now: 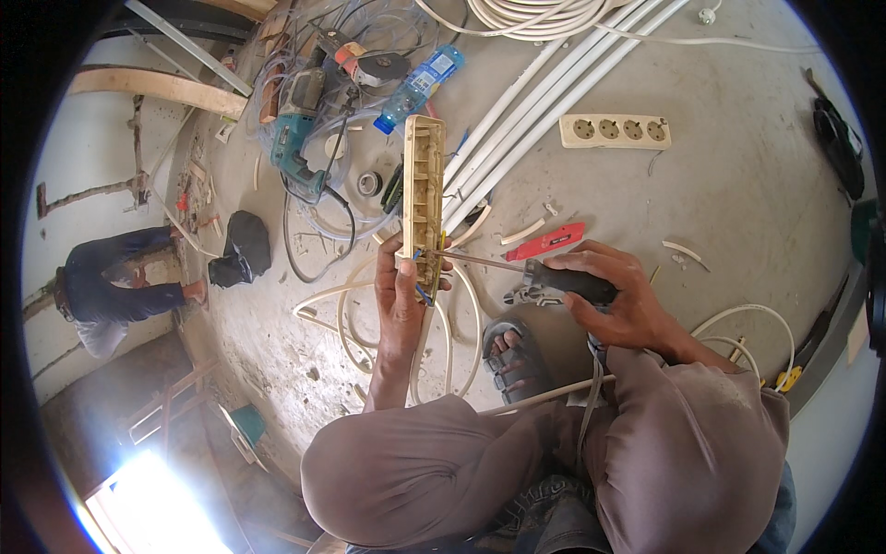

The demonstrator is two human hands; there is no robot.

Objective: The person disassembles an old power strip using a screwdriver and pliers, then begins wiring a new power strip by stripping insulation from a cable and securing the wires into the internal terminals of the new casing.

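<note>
My left hand point(403, 300) is closed round the lower end of an opened cream power-strip housing point(423, 189), held upright with its compartments showing and a cable running down from it. A blue wire point(424, 294) and a yellow one point(441, 242) sit at that end. My right hand point(611, 300) grips the black handle of a screwdriver point(568, 279), whose shaft reaches left to the housing's lower end; the exact contact is too small to tell. Pliers point(526, 295) lie below the screwdriver, and a red flat tool point(544, 242) lies above it.
A four-socket strip point(614, 131), white conduits point(512, 120), cable coils point(517, 14), a teal power tool point(295, 138), an angle grinder point(365, 60) and a bottle point(420, 88) lie on the floor point(720, 185). A co-worker point(125, 282) bends at the left wall beside a black bag point(240, 247).
</note>
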